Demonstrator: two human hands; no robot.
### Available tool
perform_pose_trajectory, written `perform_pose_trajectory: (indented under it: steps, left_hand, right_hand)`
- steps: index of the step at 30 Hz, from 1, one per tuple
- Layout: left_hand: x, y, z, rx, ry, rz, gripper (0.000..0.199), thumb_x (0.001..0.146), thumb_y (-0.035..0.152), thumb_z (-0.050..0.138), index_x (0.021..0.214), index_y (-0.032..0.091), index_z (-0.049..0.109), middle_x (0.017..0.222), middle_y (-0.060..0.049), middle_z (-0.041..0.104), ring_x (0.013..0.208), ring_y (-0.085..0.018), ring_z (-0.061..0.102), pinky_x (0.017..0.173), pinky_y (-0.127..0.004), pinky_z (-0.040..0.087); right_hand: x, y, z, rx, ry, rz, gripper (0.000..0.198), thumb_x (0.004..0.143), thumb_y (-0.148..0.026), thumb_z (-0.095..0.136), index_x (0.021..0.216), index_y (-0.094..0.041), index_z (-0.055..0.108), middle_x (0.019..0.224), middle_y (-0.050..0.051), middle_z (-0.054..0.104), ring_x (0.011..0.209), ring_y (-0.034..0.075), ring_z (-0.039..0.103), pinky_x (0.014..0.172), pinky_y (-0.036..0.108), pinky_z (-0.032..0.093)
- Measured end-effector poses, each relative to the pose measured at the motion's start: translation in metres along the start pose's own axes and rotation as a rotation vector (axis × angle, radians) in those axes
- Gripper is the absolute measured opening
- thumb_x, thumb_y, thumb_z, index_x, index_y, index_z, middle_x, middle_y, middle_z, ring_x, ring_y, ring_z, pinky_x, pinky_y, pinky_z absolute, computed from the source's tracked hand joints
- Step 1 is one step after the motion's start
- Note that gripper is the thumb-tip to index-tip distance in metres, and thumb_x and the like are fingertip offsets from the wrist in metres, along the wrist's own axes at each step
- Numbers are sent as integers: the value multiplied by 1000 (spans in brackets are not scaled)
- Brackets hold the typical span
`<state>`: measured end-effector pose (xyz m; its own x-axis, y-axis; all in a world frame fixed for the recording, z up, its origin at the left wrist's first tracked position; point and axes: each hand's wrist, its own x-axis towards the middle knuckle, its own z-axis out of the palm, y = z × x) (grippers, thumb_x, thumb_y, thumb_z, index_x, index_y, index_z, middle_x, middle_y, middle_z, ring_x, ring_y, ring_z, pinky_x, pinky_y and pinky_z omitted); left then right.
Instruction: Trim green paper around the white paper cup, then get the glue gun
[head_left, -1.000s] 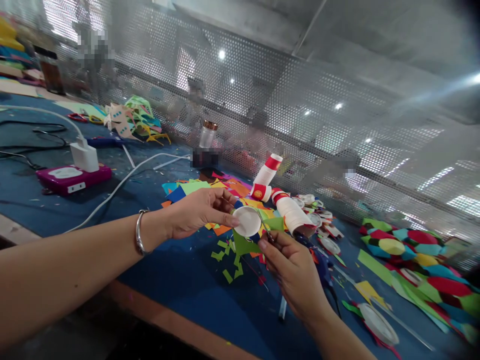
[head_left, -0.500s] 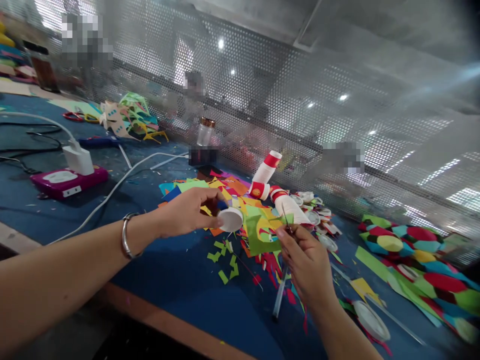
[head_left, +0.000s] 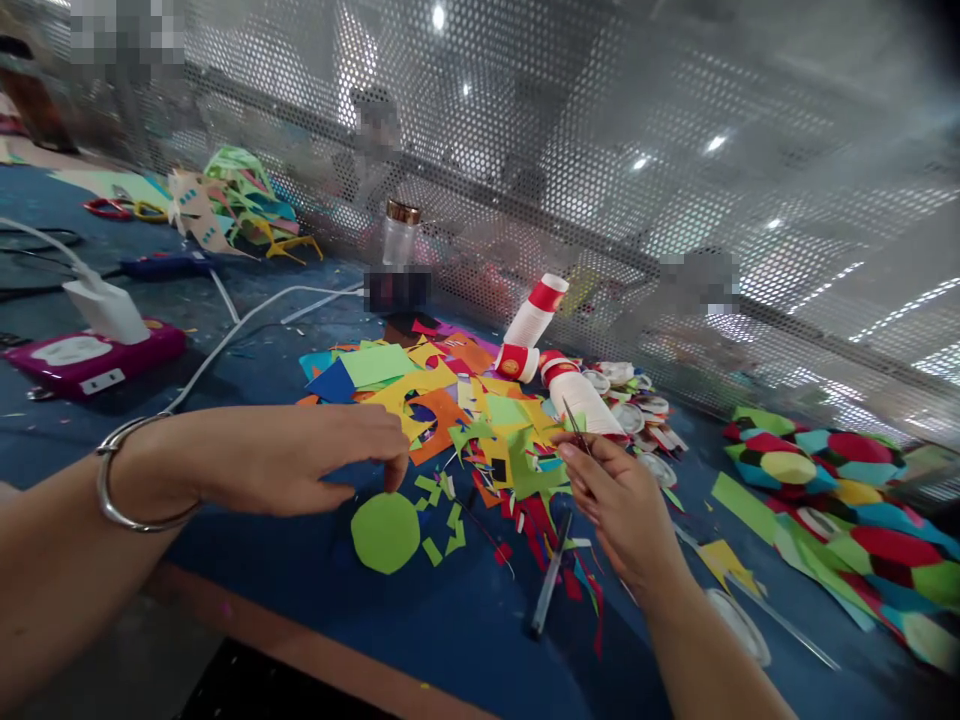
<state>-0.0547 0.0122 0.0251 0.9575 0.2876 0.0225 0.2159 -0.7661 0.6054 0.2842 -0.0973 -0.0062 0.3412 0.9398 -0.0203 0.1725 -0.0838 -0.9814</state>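
A: What are the two hands doing?

B: The left hand (head_left: pixel 300 455) is hovering low, thumb and fingers apart, gripping nothing that is showing. The right hand (head_left: pixel 619 495) is clamping thumb and fingers on a pair of scissors (head_left: pixel 574 424), blades pointing up and away.

A: And the green disc (head_left: pixel 385 533)?

B: It is lying on the blue table (head_left: pixel 480 640), right at the left fingertips; the view is not showing whether they are touching its edge.

A: What is looking done?

B: That disc is looking cut to shape, its edge slightly faceted. Small green clippings (head_left: pixel 431 551) are lying just beside it, between the two grips.

A: And what is looking undone?

B: Beyond the clippings, a heap of coloured paper (head_left: pixel 416 385) is spreading out. Some sheets are showing cut-outs, while a pale green rectangle (head_left: pixel 375 365) is seeming whole. Past the scissors, paper cups (head_left: pixel 592 405) are lying, with white lids (head_left: pixel 628 417) sitting beside them, bare of colour.

A: Anything looking finished?

B: Well to the right of the scissors grip, patchwork pieces (head_left: pixel 784 467) are sitting, seemingly already joined. The total is not showing.
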Motion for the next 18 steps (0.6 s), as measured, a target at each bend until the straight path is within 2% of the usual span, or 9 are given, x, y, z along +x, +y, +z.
perform_pose_trajectory:
  steps: [2,4,5,7,9,11,14,16,18]
  left_hand:
    - [8,-3,1,2,72,-31,32,85,12,63,114,27,64,117,-2,66,109,-23,61,94,-32,45]
    - [20,-3,5,74,118,-26,25,90,20,64,115,25,65,120,-5,66,111,-25,60,95,-35,44]
    - [27,-1,8,139,128,-11,24,92,20,63,116,23,65,122,-6,65,115,-27,59,98,-37,42]
    - [41,6,12,249,86,29,27,93,14,59,118,21,65,124,-9,64,119,-28,57,101,-38,41]
    - [58,16,15,327,14,112,28,94,15,60,122,19,64,125,-12,64,120,-28,56,103,-40,40]
    - [76,23,17,383,17,145,32,96,18,60,127,19,63,128,-13,62,121,-29,56,104,-42,41]
    - [102,24,22,418,66,116,42,98,27,60,141,25,58,129,-12,62,111,-27,61,97,-41,46]
    - [117,20,27,450,22,110,44,98,35,62,141,27,59,127,-12,63,112,-28,60,95,-39,47]
    - [131,17,32,478,-16,127,36,97,37,64,132,25,66,119,-10,67,112,-27,60,94,-38,47]
  right_hand:
    - [0,-2,0,37,-15,17,25,100,-33,66,119,-16,64,92,0,68,61,9,62,52,22,53]
    - [-1,-4,0,73,-38,44,24,101,-32,65,119,-16,64,69,-8,56,42,3,41,37,14,33]
    - [-1,-5,1,87,-53,60,24,100,-31,65,120,-16,63,62,-11,49,38,1,32,34,13,24]
    - [-1,-5,0,107,-79,88,24,100,-30,65,120,-16,62,56,-13,42,35,0,23,34,13,16]
    - [-1,-6,-1,119,-86,103,21,101,-31,64,115,-16,63,60,-12,47,36,1,27,33,13,20]
    - [-1,-6,-4,124,-77,112,21,102,-33,63,114,-15,64,72,-7,58,43,3,43,37,15,35]
    - [0,-6,-8,126,-57,116,27,101,-35,65,121,-16,64,102,4,70,73,13,67,60,27,58]
    - [1,-6,-10,126,-32,92,30,100,-35,65,124,-17,64,111,6,70,84,17,70,69,33,61]
    - [1,-6,-12,120,4,42,28,101,-35,64,121,-16,64,103,4,70,73,13,67,61,28,59]
